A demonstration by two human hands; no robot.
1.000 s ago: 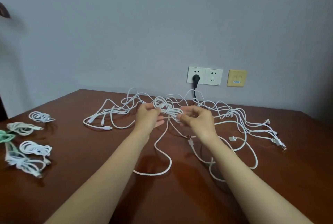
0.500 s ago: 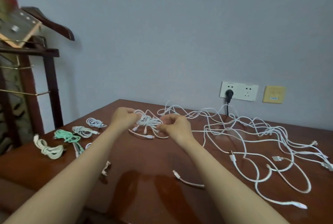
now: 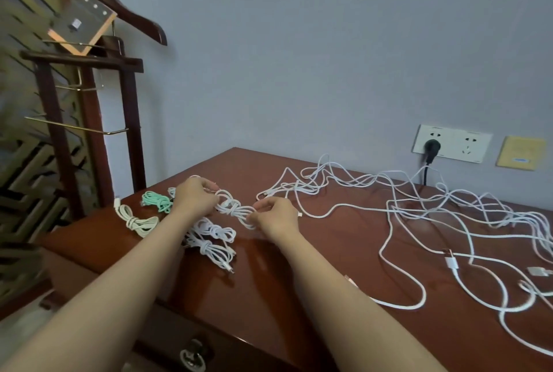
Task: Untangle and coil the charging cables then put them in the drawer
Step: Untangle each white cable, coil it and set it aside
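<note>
A coiled white cable hangs just above the table's left part, held at both ends. My left hand grips its left end and my right hand pinches its right end. Below it lie two more coiled white cables. A mint-green coil and a cream coil lie further left. A large tangle of white cables spreads over the right of the brown table. A drawer front with a metal handle shows under the table's near edge.
A dark wooden valet stand with a hanger stands left of the table. On the wall are a white socket with a black plug in it and a yellow plate. Loose plug ends lie at the table's right.
My view has swung left and both hands have carried the coiled white cable from the table's middle to above the pile of coiled cables at the left.
</note>
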